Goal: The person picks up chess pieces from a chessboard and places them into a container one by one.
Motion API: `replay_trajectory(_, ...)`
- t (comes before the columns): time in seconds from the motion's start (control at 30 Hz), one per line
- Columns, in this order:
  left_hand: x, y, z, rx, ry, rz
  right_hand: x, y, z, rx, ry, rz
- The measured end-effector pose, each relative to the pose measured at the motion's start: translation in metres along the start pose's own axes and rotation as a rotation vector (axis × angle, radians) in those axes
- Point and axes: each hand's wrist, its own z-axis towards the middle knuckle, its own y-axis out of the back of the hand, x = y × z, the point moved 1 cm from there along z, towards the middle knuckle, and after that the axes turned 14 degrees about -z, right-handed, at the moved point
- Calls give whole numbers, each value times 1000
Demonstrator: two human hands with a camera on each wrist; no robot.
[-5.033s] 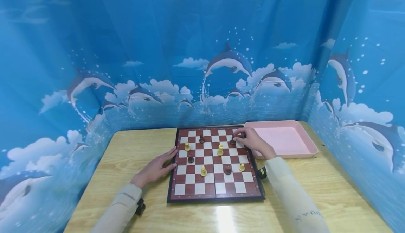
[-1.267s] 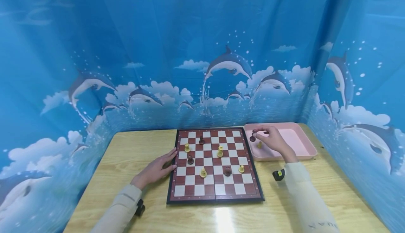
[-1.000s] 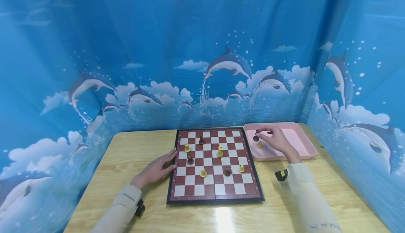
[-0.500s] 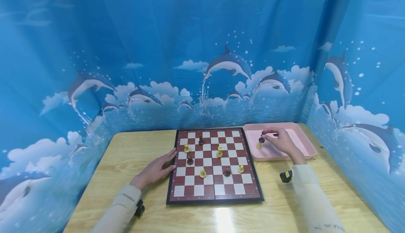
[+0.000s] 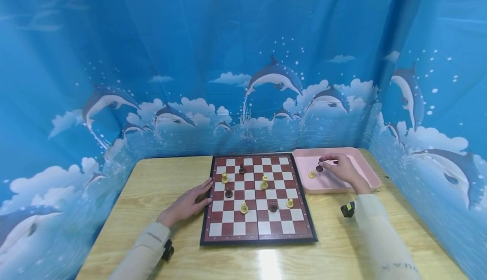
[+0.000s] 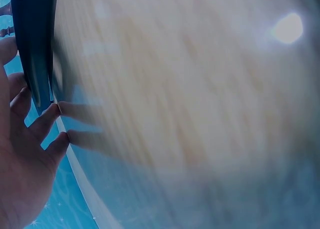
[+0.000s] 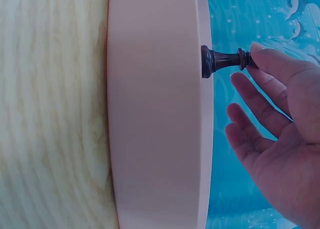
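Note:
My right hand [image 5: 342,169] pinches a dark chess piece [image 5: 319,168] by its top, between thumb and fingertip, over the pink tray [image 5: 365,178]. In the right wrist view the piece [image 7: 222,61] stands upright with its base low behind the tray wall; fingers cover its head, and whether it touches the tray floor I cannot tell. Just left of it in the tray is a yellow chess piece [image 5: 312,174]. My left hand [image 5: 186,204] rests against the left edge of the chessboard [image 5: 264,229], fingers extended and holding nothing; the left wrist view shows fingertips at the board's dark rim [image 6: 35,44].
Several yellow and dark pieces stand spread over the board, such as a tall yellow piece [image 5: 264,182] and a dark knight-like piece [image 5: 273,205]. The tray sits against the board's back right side. Behind the wooden table [image 5: 160,174] hangs a blue dolphin curtain [image 5: 213,60].
My right hand has carried the dark piece from the board's back right corner into the tray, then rightward past the yellow piece and lower. My left hand stays put.

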Motion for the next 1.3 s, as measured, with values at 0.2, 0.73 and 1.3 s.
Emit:
replay_trajectory(0.2, 1, 1, 0, 2, -8, 2, -1, 0, 8, 31, 0, -27)
replay_trajectory(0.73, 3, 2, 1, 14, 8, 9, -5, 0, 35, 144, -50, -54)
replay_trajectory(1.3, 1, 1, 1, 12, 6, 9, -7, -2, 32, 146, -47, -57)
